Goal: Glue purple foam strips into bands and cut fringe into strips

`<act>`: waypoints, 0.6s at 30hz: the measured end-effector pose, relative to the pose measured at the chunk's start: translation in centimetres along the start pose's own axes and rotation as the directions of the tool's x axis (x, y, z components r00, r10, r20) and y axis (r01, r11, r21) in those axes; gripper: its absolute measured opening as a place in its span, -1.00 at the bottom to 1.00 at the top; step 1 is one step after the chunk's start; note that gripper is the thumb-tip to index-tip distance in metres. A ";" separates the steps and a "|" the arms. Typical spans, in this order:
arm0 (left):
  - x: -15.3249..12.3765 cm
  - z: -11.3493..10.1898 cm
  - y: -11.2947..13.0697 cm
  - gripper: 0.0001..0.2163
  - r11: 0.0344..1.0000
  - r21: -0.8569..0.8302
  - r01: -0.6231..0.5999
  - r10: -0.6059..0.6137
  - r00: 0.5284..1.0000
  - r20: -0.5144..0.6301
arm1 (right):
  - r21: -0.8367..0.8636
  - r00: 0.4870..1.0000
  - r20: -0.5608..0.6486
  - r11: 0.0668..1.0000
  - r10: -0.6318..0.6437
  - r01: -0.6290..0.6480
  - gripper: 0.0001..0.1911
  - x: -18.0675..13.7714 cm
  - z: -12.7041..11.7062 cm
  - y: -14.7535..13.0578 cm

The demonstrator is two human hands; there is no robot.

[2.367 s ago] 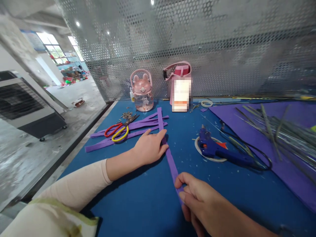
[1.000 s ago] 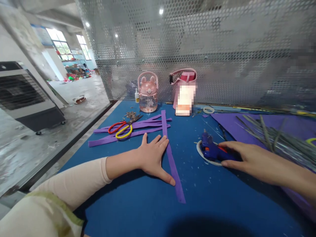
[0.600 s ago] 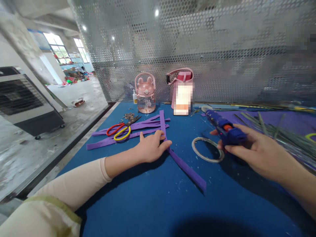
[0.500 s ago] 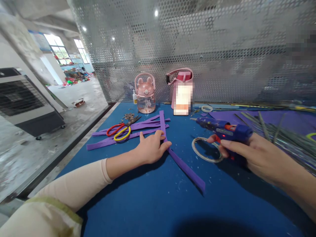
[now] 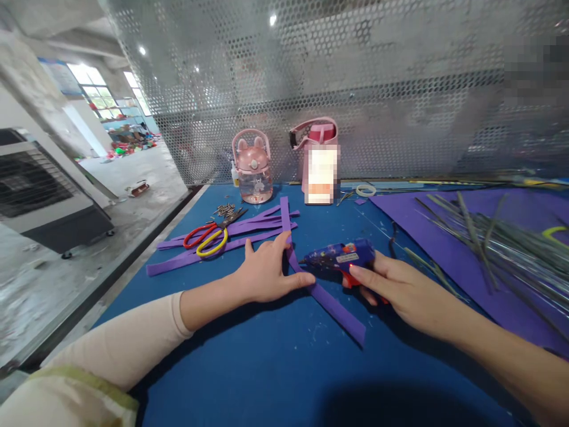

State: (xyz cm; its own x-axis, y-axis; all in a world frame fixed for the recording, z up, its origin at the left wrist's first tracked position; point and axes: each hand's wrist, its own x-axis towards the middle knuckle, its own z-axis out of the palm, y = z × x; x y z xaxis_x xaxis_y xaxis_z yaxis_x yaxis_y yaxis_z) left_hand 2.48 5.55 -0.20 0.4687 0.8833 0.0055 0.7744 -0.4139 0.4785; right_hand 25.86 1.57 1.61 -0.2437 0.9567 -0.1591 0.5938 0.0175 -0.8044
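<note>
Left hand (image 5: 265, 274), spread, pins a strip (image 5: 336, 311); beside it, right hand (image 5: 395, 287) grips a glue gun (image 5: 333, 256). Pinning clear of the nozzle (image 5: 304, 261) looks safest.

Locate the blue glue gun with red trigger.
In the head view, the blue glue gun is right of centre in the right hand, its nozzle beside the bent purple strip the left hand is touching.

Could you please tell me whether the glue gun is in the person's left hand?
No, the right hand holds the glue gun, while the left hand touches a purple strip.
</note>
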 end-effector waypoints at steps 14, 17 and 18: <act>-0.2 -0.1 1.6 -0.08 0.997 0.068 0.038 -0.045 0.994 0.097 | -0.149 0.996 -0.073 0.988 -0.051 0.040 -0.63 0.7 1.4 -0.8; -0.3 -1.0 1.3 -0.05 0.996 0.086 -0.005 -0.013 0.979 0.205 | -0.151 0.994 -0.090 0.987 -0.062 0.048 -0.63 0.7 1.3 -0.9; -0.3 -1.2 1.2 -0.04 0.996 0.088 -0.014 -0.006 0.974 0.229 | -0.147 0.992 -0.098 0.987 -0.074 0.059 -0.63 0.7 1.3 -1.0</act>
State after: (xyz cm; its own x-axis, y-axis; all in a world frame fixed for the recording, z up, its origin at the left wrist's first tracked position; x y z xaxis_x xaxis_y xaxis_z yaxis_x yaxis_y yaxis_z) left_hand 2.77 5.03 1.38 0.5486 0.8122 -0.1983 0.8020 -0.4442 0.3994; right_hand 24.11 1.83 1.57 -0.2110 0.9766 -0.0424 0.6846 0.1167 -0.7195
